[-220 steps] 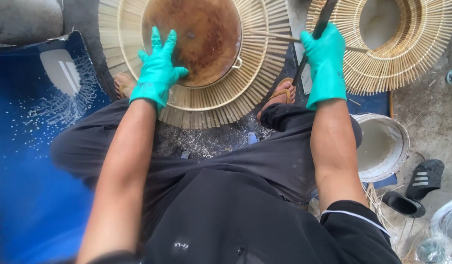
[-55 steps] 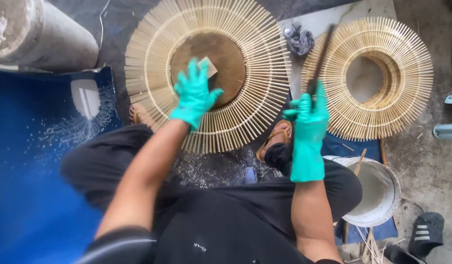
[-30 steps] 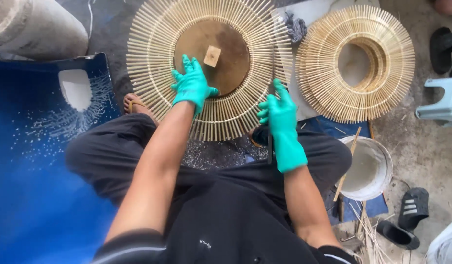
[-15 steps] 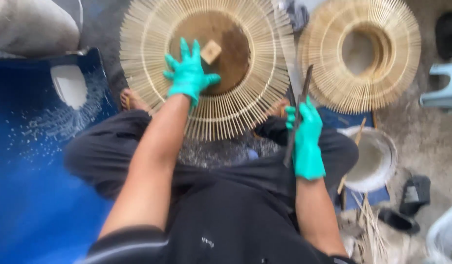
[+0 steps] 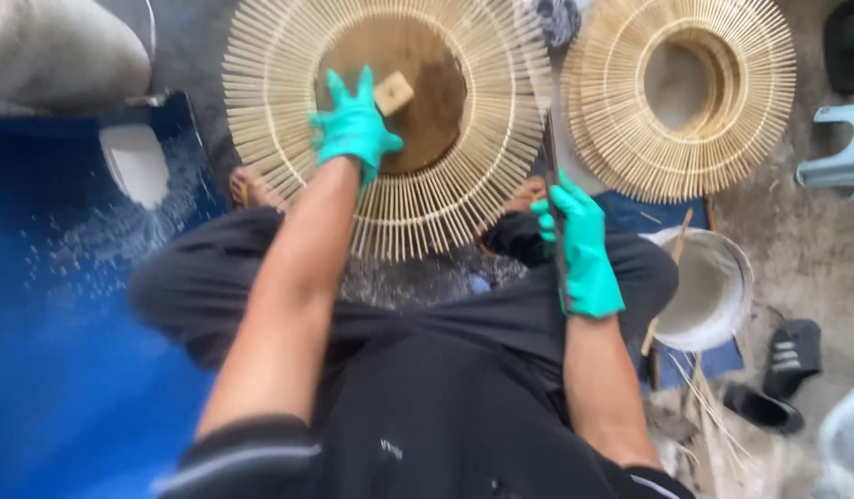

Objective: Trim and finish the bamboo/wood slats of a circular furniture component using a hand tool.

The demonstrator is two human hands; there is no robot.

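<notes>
Head view: left hand (image 5: 355, 127) spread flat on sunburst stick disc (image 5: 390, 120); right hand (image 5: 582, 248) gripping dark blade (image 5: 554, 199), near right.

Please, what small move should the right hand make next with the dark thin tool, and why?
Probably bring the dark thin tool up to the rim of the round stick frame. The right hand holds it over the lap, off the sticks, while the left hand already presses on the frame.

Off to the side there's a blue tarp (image 5: 48, 370) dusted with white specks, a white bucket (image 5: 708, 291), a stack of finished bamboo rings (image 5: 681, 97), black sandals (image 5: 778, 370) and a pale plastic stool (image 5: 842, 152).
</notes>
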